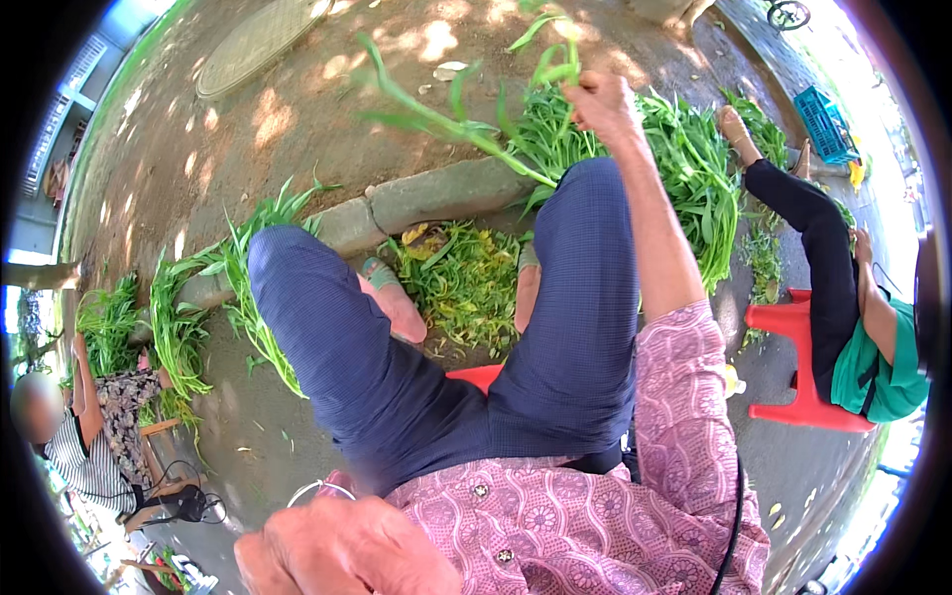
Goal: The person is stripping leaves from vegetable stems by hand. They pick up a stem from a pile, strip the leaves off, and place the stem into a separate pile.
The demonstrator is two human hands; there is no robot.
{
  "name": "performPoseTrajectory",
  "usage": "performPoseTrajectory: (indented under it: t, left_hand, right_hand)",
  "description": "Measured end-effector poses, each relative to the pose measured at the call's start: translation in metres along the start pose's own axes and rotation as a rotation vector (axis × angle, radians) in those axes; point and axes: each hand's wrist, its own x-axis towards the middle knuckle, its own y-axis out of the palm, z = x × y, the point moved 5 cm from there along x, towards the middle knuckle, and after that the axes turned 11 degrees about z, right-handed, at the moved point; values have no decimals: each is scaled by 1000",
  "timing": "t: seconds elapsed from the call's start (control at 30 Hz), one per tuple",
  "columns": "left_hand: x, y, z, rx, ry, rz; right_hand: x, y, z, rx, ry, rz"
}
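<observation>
My right hand point(603, 104) is stretched far forward past my right knee. Its fingers are closed around a leafy green stalk point(561, 61). Just left of it, a longer green stalk point(436, 121), smeared by motion, slants down toward the knee; whether the hand holds it I cannot tell. Below that hand lies a heap of long-leaved greens point(694, 183). Very near the view at the bottom, my left hand point(337, 550) is raised with its fingers curled; what they hold, if anything, is hidden. Between my feet is a pile of green and yellowing leaves point(461, 288).
A stone kerb point(446, 190) runs in front of my feet. More bundled greens point(260, 288) lean over it at left. One person point(79, 456) sits far left; another point(878, 352) sits on a red stool point(788, 362) at right, near a teal crate point(825, 124).
</observation>
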Motion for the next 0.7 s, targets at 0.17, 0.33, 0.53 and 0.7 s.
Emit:
performPoseTrajectory:
  t: [0.17,0.33,0.53,0.7]
  left_hand:
    - [0,6,-3,-32,-33,38]
    - [-3,14,1,-17,-35,-7]
    - [5,14,15,-87,-41,-34]
    - [16,13,27,-118,-26,-59]
  right_hand:
    - [5,-21,-38,-160,89,9]
    - [-11,-21,-72,-345,65,-45]
    - [-18,11,-128,-289,53,12]
    - [-33,56,-147,-495,185,69]
